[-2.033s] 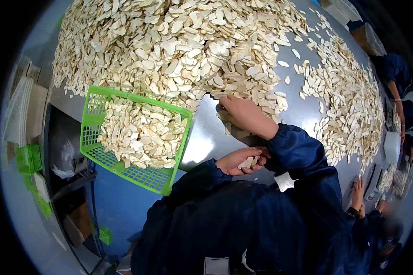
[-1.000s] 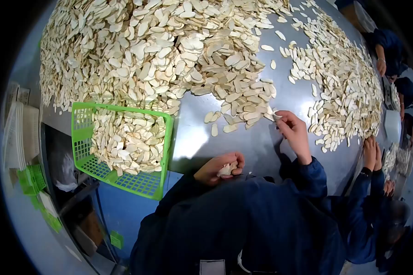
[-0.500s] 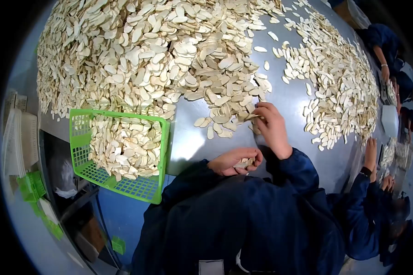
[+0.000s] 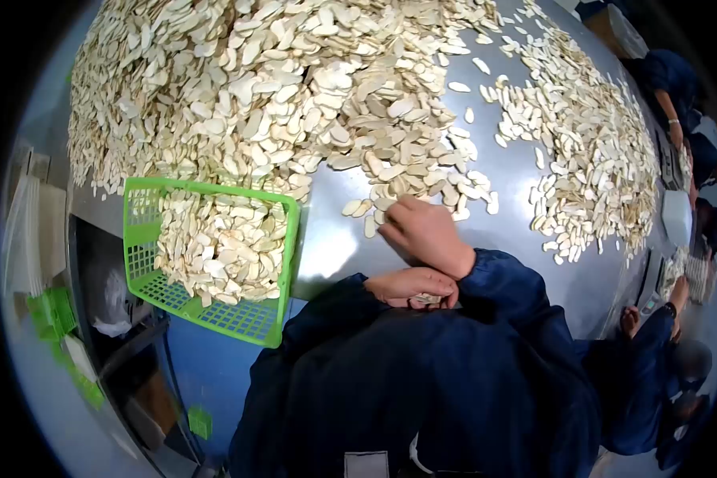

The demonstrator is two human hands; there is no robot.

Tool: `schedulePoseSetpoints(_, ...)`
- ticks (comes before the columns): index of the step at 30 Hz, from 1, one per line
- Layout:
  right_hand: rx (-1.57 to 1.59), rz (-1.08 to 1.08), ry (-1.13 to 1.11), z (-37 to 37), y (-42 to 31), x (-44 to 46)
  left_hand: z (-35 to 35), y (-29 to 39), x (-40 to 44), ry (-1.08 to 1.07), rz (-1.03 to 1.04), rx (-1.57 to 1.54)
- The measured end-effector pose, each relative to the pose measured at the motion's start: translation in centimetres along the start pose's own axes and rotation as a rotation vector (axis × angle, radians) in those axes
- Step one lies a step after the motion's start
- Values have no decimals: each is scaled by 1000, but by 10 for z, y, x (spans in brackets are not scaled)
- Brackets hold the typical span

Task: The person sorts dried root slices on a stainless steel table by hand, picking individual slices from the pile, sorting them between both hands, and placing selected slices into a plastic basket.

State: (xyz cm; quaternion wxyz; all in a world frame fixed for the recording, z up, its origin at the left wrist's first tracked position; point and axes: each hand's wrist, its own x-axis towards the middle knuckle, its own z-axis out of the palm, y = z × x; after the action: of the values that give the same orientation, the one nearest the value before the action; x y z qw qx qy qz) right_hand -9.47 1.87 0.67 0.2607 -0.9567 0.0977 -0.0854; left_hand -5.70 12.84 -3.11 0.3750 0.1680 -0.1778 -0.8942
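Pale, flat, oval dried slices (image 4: 239, 95) lie in a large heap across the metal table. My left hand (image 4: 413, 285) is curled near the table's front edge, with several slices (image 4: 427, 299) showing inside its fingers. Just beyond it, my right hand (image 4: 432, 233) reaches down with bent fingers onto the near fringe of the heap. Its fingertips touch the slices there, and what they pinch is hidden. To the left, a green plastic basket (image 4: 291, 263) with lattice walls sits tilted at the table edge, partly filled with the same slices (image 4: 223, 243).
A second spread of slices (image 4: 593, 151) covers the right part of the metal table (image 4: 334, 231). Co-workers in dark sleeves (image 4: 653, 334) sit along the right side. On the left stand a dark shelf frame (image 4: 111, 279), stacked pale trays (image 4: 36, 231) and green baskets (image 4: 52, 315).
My right hand has shifted left and turned palm down over the slices. Some slices now lie spread to its right. My left hand still holds its slices, close below the right wrist.
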Motion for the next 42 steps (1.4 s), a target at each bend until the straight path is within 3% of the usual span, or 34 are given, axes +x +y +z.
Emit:
schedulePoseSetpoints(5,-10,16,-41,7,2,3,3,-1,2,88,-14,-20)
schedulePoseSetpoints(8,202,85,7,6,12,-4,2,-3,5,208,0,-53)
schedulePoseSetpoints(11,395,308,-48,-34,6,-17,-14,-6,9,94,55,-363)
schedulePoseSetpoints(12,504,388,-82,-48,2,-24,-14,-9,9,85,160,-319)
schedulePoseSetpoints(15,719,343,-349,-82,8,-44,15,6,4,336,183,-399)
schedulePoseSetpoints(17,792,442,-145,-83,28,-55,14,10,4,279,111,-363)
schedulePoseSetpoints(18,606,482,80,-76,42,-55,4,3,6,206,92,-334)
schedulePoseSetpoints(21,117,418,292,-63,71,-48,-5,-4,7,78,110,-302)
schedulePoseSetpoints(24,-34,297,322,-44,77,-43,-4,-4,5,78,105,-328)
schedulePoseSetpoints(28,333,696,419,-60,105,-43,-7,-6,7,75,111,-345)
schedulePoseSetpoints(31,445,727,490,-72,148,-60,-7,-4,7,64,105,-346)
schedulePoseSetpoints(34,540,872,416,-81,157,-74,-8,-4,8,49,108,-338)
schedulePoseSetpoints(37,360,813,459,-84,140,-80,-10,-7,9,36,117,-341)
schedulePoseSetpoints(42,371,724,396,-72,123,-71,-4,-2,8,55,119,-308)
